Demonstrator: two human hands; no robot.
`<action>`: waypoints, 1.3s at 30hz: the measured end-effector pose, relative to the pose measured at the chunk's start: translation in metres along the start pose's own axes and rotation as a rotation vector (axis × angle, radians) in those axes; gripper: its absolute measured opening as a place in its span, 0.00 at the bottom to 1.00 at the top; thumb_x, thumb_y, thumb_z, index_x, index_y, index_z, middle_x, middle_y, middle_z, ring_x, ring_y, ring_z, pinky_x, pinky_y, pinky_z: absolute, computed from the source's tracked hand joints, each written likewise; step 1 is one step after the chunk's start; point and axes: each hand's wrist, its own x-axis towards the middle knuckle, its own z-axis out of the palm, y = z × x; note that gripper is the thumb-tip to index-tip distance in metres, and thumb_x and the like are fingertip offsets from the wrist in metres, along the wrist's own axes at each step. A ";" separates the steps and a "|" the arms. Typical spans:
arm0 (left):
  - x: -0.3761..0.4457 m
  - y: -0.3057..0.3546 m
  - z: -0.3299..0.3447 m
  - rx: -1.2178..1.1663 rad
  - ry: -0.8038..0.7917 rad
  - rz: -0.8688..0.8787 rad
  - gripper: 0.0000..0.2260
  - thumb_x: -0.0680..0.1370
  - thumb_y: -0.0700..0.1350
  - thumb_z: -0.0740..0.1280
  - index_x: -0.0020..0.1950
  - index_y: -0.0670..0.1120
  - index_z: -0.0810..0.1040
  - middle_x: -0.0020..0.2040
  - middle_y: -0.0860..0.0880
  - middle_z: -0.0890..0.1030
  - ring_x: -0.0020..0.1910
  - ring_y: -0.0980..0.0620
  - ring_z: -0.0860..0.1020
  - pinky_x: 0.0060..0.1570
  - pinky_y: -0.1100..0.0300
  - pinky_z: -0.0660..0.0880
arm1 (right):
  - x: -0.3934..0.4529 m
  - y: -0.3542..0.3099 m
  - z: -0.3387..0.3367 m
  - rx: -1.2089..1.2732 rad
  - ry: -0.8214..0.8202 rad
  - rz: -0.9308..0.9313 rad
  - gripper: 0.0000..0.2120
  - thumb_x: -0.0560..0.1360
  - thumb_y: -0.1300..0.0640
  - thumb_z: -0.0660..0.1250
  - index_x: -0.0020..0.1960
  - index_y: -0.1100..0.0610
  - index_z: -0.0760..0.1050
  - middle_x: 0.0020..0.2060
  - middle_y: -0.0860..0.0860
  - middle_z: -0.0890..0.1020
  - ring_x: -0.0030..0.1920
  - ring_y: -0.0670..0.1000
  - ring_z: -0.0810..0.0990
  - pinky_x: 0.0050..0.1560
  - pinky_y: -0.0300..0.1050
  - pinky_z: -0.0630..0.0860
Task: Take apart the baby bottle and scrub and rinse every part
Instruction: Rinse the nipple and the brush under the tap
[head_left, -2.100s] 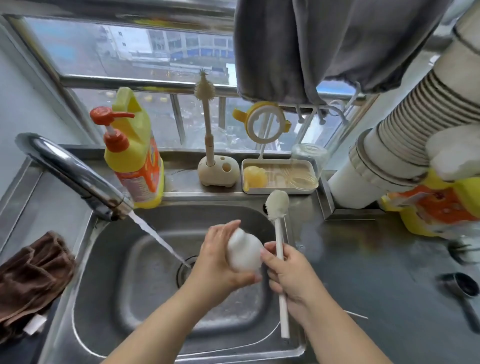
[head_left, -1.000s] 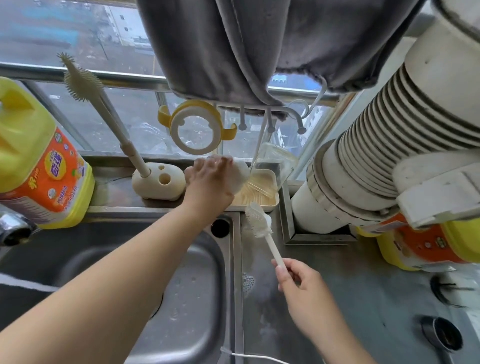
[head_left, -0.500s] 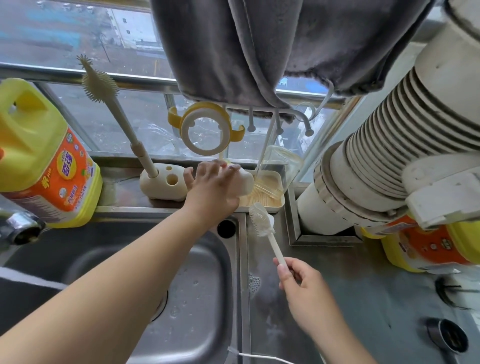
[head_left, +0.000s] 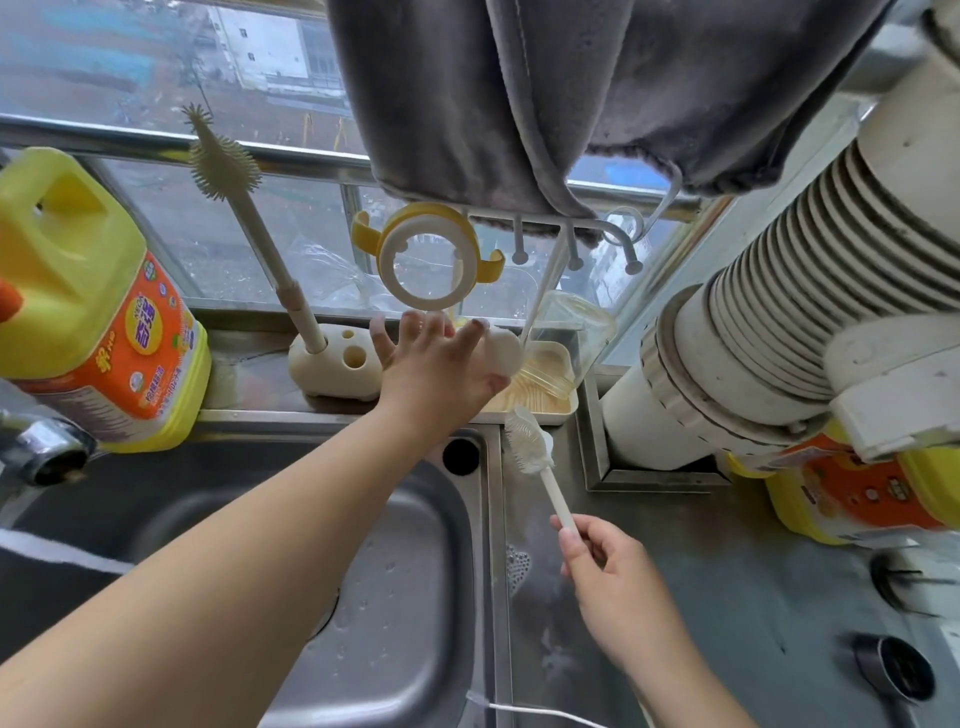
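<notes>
White bottle part (head_left: 503, 352) in left hand (head_left: 441, 371)

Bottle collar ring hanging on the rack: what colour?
Collar ring: white ring with yellow handles on both sides. Head view, the only one, shows it clearly.

Brush holder (head_left: 335, 368) left of tray (head_left: 540, 410), behind sink (head_left: 415, 545).
</notes>
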 end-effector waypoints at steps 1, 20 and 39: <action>-0.001 0.000 0.000 -0.024 0.015 -0.006 0.26 0.73 0.66 0.60 0.68 0.58 0.65 0.63 0.48 0.67 0.69 0.44 0.57 0.69 0.39 0.41 | 0.001 0.001 0.000 0.002 0.004 0.001 0.08 0.79 0.54 0.61 0.44 0.44 0.75 0.29 0.46 0.75 0.26 0.40 0.69 0.28 0.32 0.64; -0.033 -0.027 0.010 -0.259 0.411 -0.019 0.27 0.75 0.60 0.58 0.64 0.41 0.72 0.61 0.42 0.76 0.62 0.43 0.71 0.65 0.43 0.55 | -0.002 0.005 0.003 0.056 0.008 0.048 0.09 0.79 0.55 0.60 0.43 0.44 0.75 0.30 0.46 0.76 0.32 0.43 0.74 0.30 0.31 0.67; -0.017 -0.003 0.030 -0.203 0.133 -0.112 0.24 0.78 0.58 0.61 0.69 0.46 0.68 0.67 0.47 0.71 0.67 0.44 0.64 0.60 0.52 0.53 | -0.001 -0.001 -0.002 0.015 0.010 0.034 0.08 0.79 0.55 0.60 0.45 0.45 0.75 0.29 0.47 0.75 0.26 0.37 0.71 0.28 0.29 0.65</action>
